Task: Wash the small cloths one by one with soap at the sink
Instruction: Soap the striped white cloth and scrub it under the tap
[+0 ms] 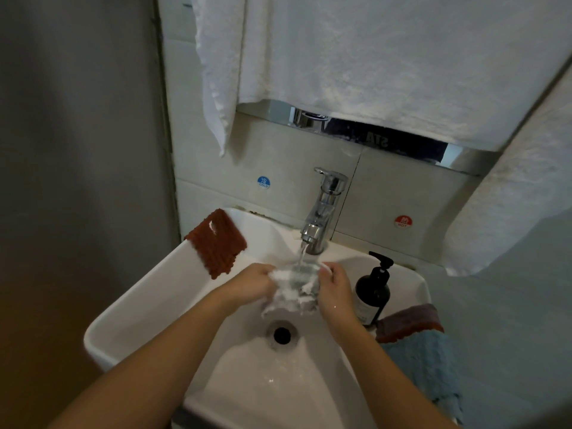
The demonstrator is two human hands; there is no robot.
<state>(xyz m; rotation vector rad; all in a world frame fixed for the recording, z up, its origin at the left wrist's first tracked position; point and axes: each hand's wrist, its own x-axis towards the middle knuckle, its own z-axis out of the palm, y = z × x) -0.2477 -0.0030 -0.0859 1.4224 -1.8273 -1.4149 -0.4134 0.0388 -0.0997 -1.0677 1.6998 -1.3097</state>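
Two hands hold a sudsy white cloth [294,287] under the running tap [322,212] over a white sink [133,308]: the left hand [252,284] has its fingers curled tight round the cloth's left edge, the right hand [334,289] pinches its right edge. The drain [281,334] lies open just below. A rust cloth [216,243] drapes over the sink's back left rim; a dark pump bottle [373,292] stands on the right rim, with a brown cloth [408,323] and a blue cloth [427,366] on the rim beside it. Wall stickers read "COLD" [263,182] and "HOT" [403,221]. White towels [371,63] hang above.
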